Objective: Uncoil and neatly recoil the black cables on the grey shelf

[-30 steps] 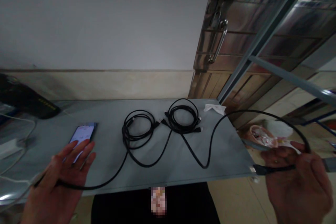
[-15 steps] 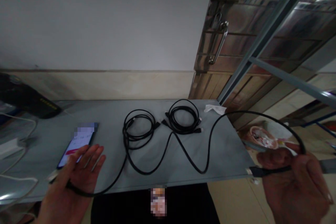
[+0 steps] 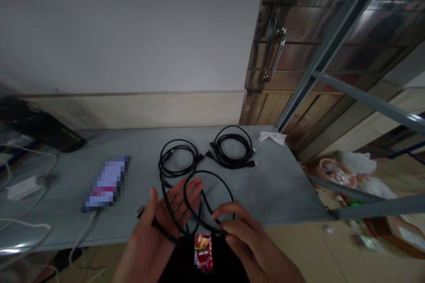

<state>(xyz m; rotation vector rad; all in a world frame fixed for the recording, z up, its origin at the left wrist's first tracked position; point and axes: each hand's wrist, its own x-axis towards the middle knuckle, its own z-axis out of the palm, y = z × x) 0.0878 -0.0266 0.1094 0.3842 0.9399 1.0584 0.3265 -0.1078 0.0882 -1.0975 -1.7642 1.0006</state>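
Observation:
My left hand (image 3: 162, 225) lies palm up over the front of the table, fingers stretched. A black cable (image 3: 165, 233) runs across its palm and is held in the crook of the thumb, where the silver-tipped plug (image 3: 141, 211) sticks out. My right hand (image 3: 244, 234) pinches the same cable between thumb and fingers, just right of the left hand. Between the hands the cable rises in a loose loop. Behind them lie two coiled black cables, one coil (image 3: 179, 172) nearer the left hand and another coil (image 3: 232, 168) to its right.
A phone (image 3: 106, 183) lies on the grey table (image 3: 282, 190), left of my hands. Farther left are a white adapter (image 3: 23, 188), white cords and a black object (image 3: 43, 126). A crumpled tissue (image 3: 272, 138) is at the back right. A metal frame (image 3: 332, 53) stands beyond the right edge.
My right hand has moved far left with its part of the cable, and my left hand has moved right, away from the phone. The cable now forms a loop between them.

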